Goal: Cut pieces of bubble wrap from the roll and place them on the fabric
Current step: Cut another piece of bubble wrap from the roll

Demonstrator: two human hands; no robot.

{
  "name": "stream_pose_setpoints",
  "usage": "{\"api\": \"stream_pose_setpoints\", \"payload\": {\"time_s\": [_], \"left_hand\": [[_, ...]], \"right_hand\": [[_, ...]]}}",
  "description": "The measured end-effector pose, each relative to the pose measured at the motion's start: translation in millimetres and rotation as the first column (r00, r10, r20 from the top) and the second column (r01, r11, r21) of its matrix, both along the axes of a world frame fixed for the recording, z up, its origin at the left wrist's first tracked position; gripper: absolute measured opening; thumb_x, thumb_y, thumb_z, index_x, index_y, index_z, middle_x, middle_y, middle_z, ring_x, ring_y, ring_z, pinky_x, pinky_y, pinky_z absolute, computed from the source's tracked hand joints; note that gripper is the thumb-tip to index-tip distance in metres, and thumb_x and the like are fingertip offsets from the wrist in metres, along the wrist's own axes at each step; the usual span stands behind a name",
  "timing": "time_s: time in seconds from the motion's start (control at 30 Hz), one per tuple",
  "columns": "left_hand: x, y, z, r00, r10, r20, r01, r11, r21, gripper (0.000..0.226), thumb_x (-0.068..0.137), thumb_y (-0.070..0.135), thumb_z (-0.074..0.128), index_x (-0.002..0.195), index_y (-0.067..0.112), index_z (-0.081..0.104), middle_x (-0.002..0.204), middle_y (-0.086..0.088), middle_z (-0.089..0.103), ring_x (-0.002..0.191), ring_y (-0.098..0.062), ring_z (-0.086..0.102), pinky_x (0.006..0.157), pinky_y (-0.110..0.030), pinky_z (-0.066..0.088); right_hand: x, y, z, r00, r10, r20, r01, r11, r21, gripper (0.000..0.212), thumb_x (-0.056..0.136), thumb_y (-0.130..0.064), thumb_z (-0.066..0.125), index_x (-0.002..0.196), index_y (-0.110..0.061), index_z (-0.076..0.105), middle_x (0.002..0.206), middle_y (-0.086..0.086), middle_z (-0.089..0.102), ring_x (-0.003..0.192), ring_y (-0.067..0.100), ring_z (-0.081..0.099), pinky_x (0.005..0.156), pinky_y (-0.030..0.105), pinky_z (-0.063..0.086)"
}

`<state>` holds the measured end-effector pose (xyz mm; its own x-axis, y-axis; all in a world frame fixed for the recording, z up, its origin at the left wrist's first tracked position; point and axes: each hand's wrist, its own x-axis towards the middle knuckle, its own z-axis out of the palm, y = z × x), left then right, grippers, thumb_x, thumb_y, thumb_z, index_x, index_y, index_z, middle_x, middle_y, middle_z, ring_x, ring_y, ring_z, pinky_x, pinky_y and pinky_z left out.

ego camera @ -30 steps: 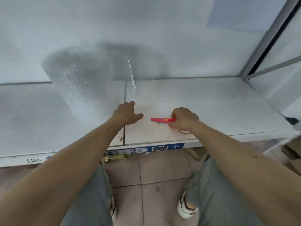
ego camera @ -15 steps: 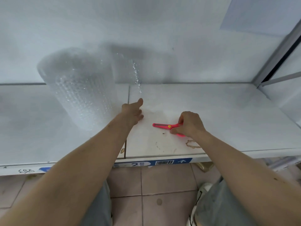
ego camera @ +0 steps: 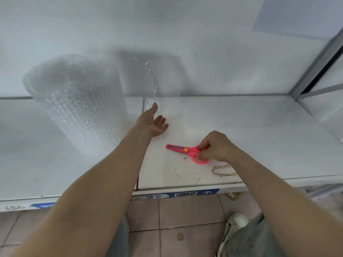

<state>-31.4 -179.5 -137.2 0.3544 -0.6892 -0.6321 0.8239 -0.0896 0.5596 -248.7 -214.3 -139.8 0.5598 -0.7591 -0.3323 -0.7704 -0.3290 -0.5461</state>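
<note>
A big roll of clear bubble wrap [ego camera: 78, 104] stands upright at the back left of the white shelf [ego camera: 250, 138]. Its loose end [ego camera: 152, 86] hangs out to the right along the wall. My left hand [ego camera: 153, 123] is open, palm turned right and thumb up, just below that loose end; whether it touches the wrap I cannot tell. My right hand [ego camera: 216, 146] grips the handles of pink scissors [ego camera: 185, 150], which lie flat on the shelf with the blades shut and pointing left. No fabric is visible.
A brown ring stain [ego camera: 224, 170] marks the shelf near its front edge. A blue label strip with a barcode [ego camera: 185, 194] runs along that edge. A metal frame post [ego camera: 321, 58] rises at the right. Below are floor tiles, my grey trousers and a white shoe [ego camera: 235, 223].
My left hand has opened from a loose fist and reached farther back toward the loose end of the wrap. My right hand has shifted on the scissors, now showing both handle loops.
</note>
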Motion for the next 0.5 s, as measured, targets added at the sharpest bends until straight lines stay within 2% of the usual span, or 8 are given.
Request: {"api": "stream_pose_setpoints", "payload": {"time_s": [0.07,0.13,0.17,0.23,0.3,0.37,0.43,0.5], "left_hand": [[-2.7,-3.8,-0.3,0.991,0.028,0.13,-0.03,0.999,0.016,0.05,0.09,0.025,0.07,0.131,0.009,0.048,0.118,-0.009,0.058,0.101,-0.021,0.063,0.09,-0.038,0.053],[-5.5,-8.8,-0.8,0.887,0.02,0.461,-0.064,0.995,0.078,0.042,0.088,0.022,0.071,0.122,0.005,0.054,0.098,-0.006,0.06,0.086,-0.019,0.065,0.077,-0.034,0.057],[-6.1,-11.3,-0.8,0.739,-0.022,0.674,-0.072,0.991,0.111,0.04,0.086,0.023,0.072,0.118,0.005,0.055,0.094,-0.006,0.061,0.086,-0.02,0.065,0.077,-0.034,0.057],[-4.6,-14.6,7.8,0.226,-0.146,0.963,-0.041,0.987,0.159,0.035,0.082,0.026,0.074,0.11,0.011,0.057,0.101,-0.006,0.062,0.092,-0.021,0.063,0.079,-0.035,0.052],[-2.1,-19.3,29.0,-0.295,-0.204,0.934,-0.005,0.977,0.212,0.034,0.083,0.027,0.073,0.11,0.013,0.059,0.112,-0.005,0.058,0.1,-0.021,0.057,0.078,-0.034,0.045],[1.9,-32.3,58.4,-0.655,-0.228,0.72,-0.053,0.965,0.257,0.043,0.084,0.032,0.073,0.12,0.014,0.059,0.126,-0.006,0.053,0.119,-0.025,0.047,0.091,-0.036,0.039],[9.3,-52.0,84.5,-0.817,-0.335,0.47,-0.181,0.922,0.342,0.064,0.083,0.042,0.071,0.136,0.015,0.048,0.145,-0.012,0.039,0.137,-0.032,0.03,0.109,-0.04,0.026],[18.4,-68.0,101.8,-0.817,-0.5,0.287,-0.328,0.812,0.483,0.084,0.083,0.052,0.066,0.149,0.015,0.029,0.156,-0.02,0.023,0.146,-0.039,0.014,0.118,-0.047,0.012]], "right_hand": [[-0.2,-1.6,-0.5,0.999,0.011,-0.03,-0.012,1.0,-0.02,0.023,0.066,-0.027,0.088,0.085,-0.015,0.082,0.065,-0.002,0.059,0.061,0.01,0.043,0.053,0.021,0.033],[1.3,-3.4,-1.6,0.996,0.026,-0.082,-0.032,0.997,-0.067,0.025,0.066,-0.029,0.087,0.082,-0.011,0.081,0.063,-0.001,0.056,0.059,0.01,0.041,0.05,0.02,0.031],[2.3,-3.5,-2.3,0.992,0.037,-0.122,-0.049,0.994,-0.093,0.026,0.067,-0.029,0.086,0.082,-0.008,0.08,0.062,-0.001,0.055,0.057,0.011,0.041,0.048,0.019,0.031],[5.1,-4.5,-2.4,0.982,0.046,-0.184,-0.071,0.989,-0.13,0.028,0.069,-0.029,0.085,0.084,-0.007,0.078,0.058,-0.002,0.053,0.053,0.011,0.042,0.046,0.019,0.031],[7.3,-6.2,-1.9,0.976,0.041,-0.212,-0.072,0.988,-0.139,0.029,0.07,-0.033,0.084,0.084,-0.009,0.077,0.056,-0.004,0.052,0.052,0.012,0.046,0.047,0.021,0.034],[8.1,-6.9,-0.5,0.977,0.044,-0.211,-0.077,0.985,-0.152,0.03,0.072,-0.039,0.082,0.083,-0.012,0.076,0.059,-0.004,0.054,0.056,0.014,0.05,0.051,0.022,0.036],[9.4,-6.4,-0.1,0.982,0.037,-0.185,-0.068,0.984,-0.166,0.026,0.074,-0.04,0.08,0.08,-0.015,0.073,0.064,-0.003,0.057,0.063,0.017,0.055,0.055,0.023,0.038],[11.7,-4.6,-1.2,0.984,0.048,-0.173,-0.077,0.984,-0.161,0.024,0.076,-0.039,0.078,0.071,-0.017,0.068,0.062,-0.002,0.055,0.065,0.019,0.054,0.055,0.023,0.037]]}}
